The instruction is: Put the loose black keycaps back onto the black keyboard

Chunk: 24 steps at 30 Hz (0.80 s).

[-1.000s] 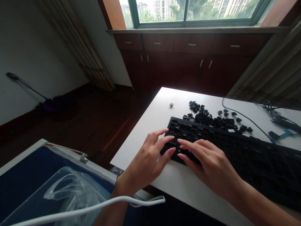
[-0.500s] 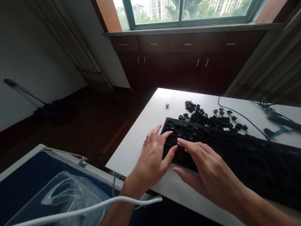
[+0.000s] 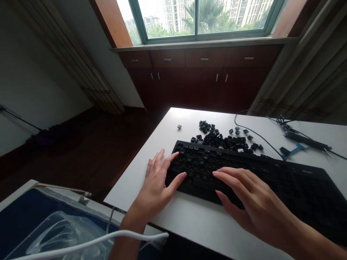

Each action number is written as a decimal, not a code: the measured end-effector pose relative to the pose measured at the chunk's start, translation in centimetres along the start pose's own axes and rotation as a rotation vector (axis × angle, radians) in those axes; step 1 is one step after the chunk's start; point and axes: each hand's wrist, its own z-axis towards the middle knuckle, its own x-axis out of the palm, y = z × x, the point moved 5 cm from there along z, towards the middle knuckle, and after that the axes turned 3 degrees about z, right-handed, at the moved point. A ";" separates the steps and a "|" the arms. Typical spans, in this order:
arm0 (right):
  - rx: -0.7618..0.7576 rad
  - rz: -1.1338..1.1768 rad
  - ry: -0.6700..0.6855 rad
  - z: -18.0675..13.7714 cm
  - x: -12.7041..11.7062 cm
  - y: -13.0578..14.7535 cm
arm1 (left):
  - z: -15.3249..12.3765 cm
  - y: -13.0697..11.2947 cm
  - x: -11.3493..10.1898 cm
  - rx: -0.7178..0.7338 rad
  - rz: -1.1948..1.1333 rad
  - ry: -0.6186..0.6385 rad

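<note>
The left hand (image 3: 157, 187) spreads thumb and forefinger over the left end of the keyboard (image 3: 195, 162); the right hand (image 3: 252, 195) reaches over its middle, thumb and fingers apart. Neither visibly grips anything. Light, level fingertip pressure would probably serve best here, one hand steadying the frame. The keyboard lies on the table (image 3: 135, 177), long and black, many key spots looking bare, loose keys (image 3: 213, 138) heaped just behind.
</note>
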 end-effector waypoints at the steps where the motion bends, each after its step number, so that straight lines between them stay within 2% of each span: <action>1: -0.006 0.002 0.008 0.0 0.0 0.0 | -0.1 0.0 0.1 0.006 0.011 -0.006; 6: -0.034 0.024 0.031 -0.2 -0.4 0.2 | -0.7 0.3 0.4 0.007 -0.011 -0.064; 10: -0.039 0.036 0.051 -0.1 -1.0 -0.1 | 0.4 0.4 -0.8 0.035 -0.105 -0.105; 14: -0.017 0.010 0.051 -0.1 -1.6 -1.1 | 4.3 -2.0 -3.5 0.146 -0.059 -0.138; 17: 0.014 -0.025 0.006 -0.5 -2.0 -2.4 | 8.5 -4.9 -5.0 0.318 -0.016 -0.157; 20: 0.074 -0.068 -0.087 -0.9 -3.1 -3.9 | 12.5 -6.3 -5.0 0.476 -0.011 -0.214; 24: 0.204 -0.119 -0.237 -1.7 -5.5 -6.3 | 15.0 -5.2 -3.4 0.571 0.058 -0.299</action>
